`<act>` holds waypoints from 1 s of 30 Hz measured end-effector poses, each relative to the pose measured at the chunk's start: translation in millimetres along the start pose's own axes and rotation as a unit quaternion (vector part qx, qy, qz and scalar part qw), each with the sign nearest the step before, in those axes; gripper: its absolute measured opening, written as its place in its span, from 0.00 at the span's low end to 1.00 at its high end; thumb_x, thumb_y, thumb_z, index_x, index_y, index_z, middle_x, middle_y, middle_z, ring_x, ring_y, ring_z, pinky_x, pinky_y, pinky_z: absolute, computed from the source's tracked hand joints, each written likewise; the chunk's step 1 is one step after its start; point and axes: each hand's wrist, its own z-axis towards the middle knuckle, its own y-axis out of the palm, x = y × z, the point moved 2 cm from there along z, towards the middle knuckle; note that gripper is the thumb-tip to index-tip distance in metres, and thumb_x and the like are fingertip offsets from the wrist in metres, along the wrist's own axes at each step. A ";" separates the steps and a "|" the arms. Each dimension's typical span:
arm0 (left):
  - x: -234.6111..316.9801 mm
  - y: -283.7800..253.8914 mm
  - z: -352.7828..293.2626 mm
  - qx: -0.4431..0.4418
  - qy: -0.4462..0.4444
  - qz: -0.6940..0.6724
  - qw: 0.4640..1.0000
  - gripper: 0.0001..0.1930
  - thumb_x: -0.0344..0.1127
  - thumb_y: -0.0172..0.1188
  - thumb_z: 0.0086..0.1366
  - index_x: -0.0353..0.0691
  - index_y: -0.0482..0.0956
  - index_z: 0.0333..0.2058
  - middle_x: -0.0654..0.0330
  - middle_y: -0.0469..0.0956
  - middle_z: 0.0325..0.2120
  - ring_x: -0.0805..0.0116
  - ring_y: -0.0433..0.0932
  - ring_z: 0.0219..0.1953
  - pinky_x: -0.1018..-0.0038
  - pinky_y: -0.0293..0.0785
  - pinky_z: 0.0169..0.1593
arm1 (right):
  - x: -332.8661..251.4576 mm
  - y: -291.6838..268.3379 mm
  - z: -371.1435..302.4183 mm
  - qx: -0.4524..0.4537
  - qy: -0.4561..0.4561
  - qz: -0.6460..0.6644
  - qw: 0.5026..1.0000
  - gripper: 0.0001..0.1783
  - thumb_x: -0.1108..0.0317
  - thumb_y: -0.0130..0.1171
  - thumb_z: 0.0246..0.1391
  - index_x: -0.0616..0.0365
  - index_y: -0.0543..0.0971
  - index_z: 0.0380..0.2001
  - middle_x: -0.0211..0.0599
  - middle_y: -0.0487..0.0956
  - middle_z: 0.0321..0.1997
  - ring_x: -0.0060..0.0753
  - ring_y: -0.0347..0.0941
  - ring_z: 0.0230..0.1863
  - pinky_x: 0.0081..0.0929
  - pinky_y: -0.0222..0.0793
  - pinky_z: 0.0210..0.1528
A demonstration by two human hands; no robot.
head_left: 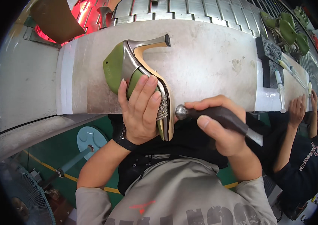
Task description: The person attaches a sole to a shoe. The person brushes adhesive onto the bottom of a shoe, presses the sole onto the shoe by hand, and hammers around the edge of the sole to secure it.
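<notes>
A metallic grey high-heeled shoe (131, 60) lies on its side at the front of the metal bench, its heel pointing right. Inside it sits a green shoe last (114, 71), and a glittery rhinestone band (162, 107) crosses the front part. My left hand (140, 108) is closed over the shoe's upper, pressing it from the left; the toe juts past the bench edge. In my right hand (224, 127) is a dark-handled tool (219, 113) with a rounded metal knob at one end and a flat metal blade at the other. The knob is beside the sole, slightly apart from it.
Beyond the bench (207, 63) runs a slatted metal conveyor (189, 9). Right of my work area are a black block (269, 56), syringe-like tubes (280, 88) and more shoes on green lasts (284, 30). A co-worker's hand (297, 108) is further right. A fan (24, 195) stands lower left.
</notes>
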 end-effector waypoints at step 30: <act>-0.8 -8.0 -4.8 -0.088 0.012 0.017 0.996 0.35 0.50 0.63 0.71 0.35 0.59 0.66 0.37 0.69 0.63 0.39 0.73 0.65 0.30 0.55 0.70 | -30.6 11.6 29.8 -0.184 -0.240 -0.218 0.928 0.12 0.74 0.73 0.48 0.69 0.84 0.36 0.59 0.86 0.43 0.56 0.87 0.45 0.44 0.87 0.50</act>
